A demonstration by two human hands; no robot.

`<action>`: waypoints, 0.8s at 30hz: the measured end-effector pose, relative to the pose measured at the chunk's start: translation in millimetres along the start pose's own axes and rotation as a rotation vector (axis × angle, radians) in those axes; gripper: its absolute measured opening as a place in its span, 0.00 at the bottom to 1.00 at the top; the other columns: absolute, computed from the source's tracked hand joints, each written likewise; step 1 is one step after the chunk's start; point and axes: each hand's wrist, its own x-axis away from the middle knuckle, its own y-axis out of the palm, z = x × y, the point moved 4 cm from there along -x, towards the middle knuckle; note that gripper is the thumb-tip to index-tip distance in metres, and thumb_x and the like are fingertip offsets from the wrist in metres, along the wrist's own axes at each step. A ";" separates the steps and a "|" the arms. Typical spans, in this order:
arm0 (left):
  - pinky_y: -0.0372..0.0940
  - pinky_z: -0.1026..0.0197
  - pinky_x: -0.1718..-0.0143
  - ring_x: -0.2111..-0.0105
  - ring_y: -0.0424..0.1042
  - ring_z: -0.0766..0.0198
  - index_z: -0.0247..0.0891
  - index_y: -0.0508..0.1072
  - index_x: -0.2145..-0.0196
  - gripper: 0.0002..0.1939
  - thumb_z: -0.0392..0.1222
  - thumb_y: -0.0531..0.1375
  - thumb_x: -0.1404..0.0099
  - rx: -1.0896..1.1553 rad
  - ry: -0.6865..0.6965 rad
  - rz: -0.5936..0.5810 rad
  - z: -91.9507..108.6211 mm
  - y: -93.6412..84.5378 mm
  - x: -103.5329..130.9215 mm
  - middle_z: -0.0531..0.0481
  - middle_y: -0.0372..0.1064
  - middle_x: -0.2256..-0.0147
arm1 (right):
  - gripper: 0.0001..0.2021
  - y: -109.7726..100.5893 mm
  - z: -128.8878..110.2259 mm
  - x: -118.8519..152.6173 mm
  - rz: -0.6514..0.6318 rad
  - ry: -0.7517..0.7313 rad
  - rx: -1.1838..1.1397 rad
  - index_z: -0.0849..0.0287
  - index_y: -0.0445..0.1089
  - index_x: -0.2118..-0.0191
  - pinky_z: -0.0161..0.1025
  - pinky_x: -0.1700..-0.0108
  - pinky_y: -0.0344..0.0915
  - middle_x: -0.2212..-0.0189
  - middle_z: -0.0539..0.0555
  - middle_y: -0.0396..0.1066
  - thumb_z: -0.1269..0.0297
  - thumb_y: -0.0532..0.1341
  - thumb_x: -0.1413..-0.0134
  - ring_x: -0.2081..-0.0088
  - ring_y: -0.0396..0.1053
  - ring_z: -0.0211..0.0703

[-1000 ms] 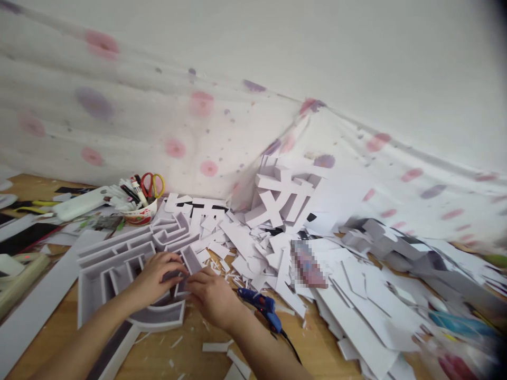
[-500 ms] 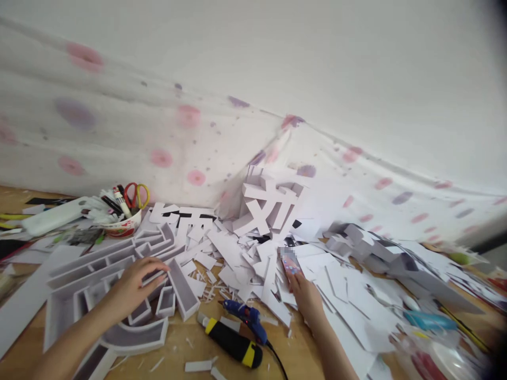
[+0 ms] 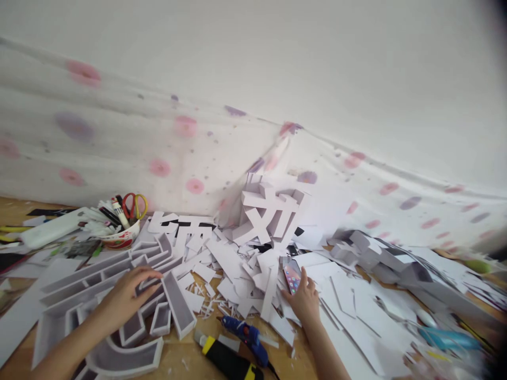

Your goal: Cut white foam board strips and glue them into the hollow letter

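My left hand (image 3: 132,290) hovers over a large white hollow letter form (image 3: 130,356) at the left, its fingers apart and curved, with nothing held. At the right of centre, my right hand (image 3: 304,300) is beside a phone (image 3: 292,275) with a lit screen that lies among the white scraps. Its thumb and fingers are spread around the phone's lower right end. A blue glue gun (image 3: 247,338) and a black and yellow cutter (image 3: 229,360) lie between the two forearms.
White cut scraps (image 3: 237,274) cover the middle. Behind them stands a white raised character (image 3: 263,214). A bowl (image 3: 122,237) of pens and scissors is at the back left. White sheets (image 3: 356,316) and a turquoise tool (image 3: 449,339) lie right, before a spotted curtain (image 3: 158,142).
My right hand has opened from its hold at the phone's lower end, and its fingers are now spread. The whole view has shifted slightly; my left hand keeps its shape.
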 end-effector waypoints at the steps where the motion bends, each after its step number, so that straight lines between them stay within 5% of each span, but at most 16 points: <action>1: 0.66 0.63 0.74 0.61 0.72 0.55 0.44 0.76 0.65 0.16 0.54 0.55 0.43 0.003 -0.001 0.001 0.8 -0.4 -0.5 0.47 0.73 0.61 | 0.41 -1.1 -0.6 0.5 -0.011 0.017 0.015 0.65 0.38 0.36 0.48 0.49 0.56 0.46 0.70 0.55 0.59 0.59 0.53 0.48 0.61 0.60; 7: 0.68 0.61 0.72 0.59 0.71 0.54 0.45 0.75 0.66 0.16 0.55 0.54 0.43 0.009 -0.019 0.010 -2.3 -2.6 -2.2 0.46 0.72 0.61 | 0.44 -9.3 5.1 -0.8 -0.054 0.109 0.099 0.59 0.38 0.36 0.52 0.48 0.53 0.43 0.66 0.53 0.56 0.60 0.56 0.44 0.55 0.62; 13: 0.68 0.57 0.63 0.58 0.70 0.54 0.45 0.75 0.64 0.16 0.55 0.55 0.43 -0.001 -0.010 0.010 -7.6 1.1 -0.2 0.46 0.71 0.60 | 0.48 -2.2 21.0 -7.6 -0.181 0.137 0.011 0.58 0.33 0.35 0.50 0.52 0.57 0.43 0.67 0.51 0.54 0.60 0.58 0.48 0.60 0.63; 19: 0.65 0.63 0.75 0.58 0.70 0.54 0.45 0.75 0.63 0.17 0.56 0.54 0.42 0.014 -0.041 -0.005 -15.8 4.8 -2.0 0.47 0.71 0.59 | 0.49 -13.6 23.1 -7.7 -0.117 0.135 -0.192 0.64 0.33 0.35 0.48 0.52 0.59 0.53 0.67 0.61 0.53 0.61 0.57 0.52 0.65 0.60; 24: 0.65 0.60 0.60 0.55 0.68 0.55 0.44 0.74 0.63 0.17 0.56 0.55 0.43 -0.010 -0.008 0.008 -15.8 5.1 -9.7 0.49 0.71 0.59 | 0.50 -21.7 -1.9 5.4 -0.091 0.105 -0.380 0.62 0.34 0.35 0.44 0.55 0.62 0.56 0.62 0.62 0.52 0.62 0.58 0.54 0.66 0.55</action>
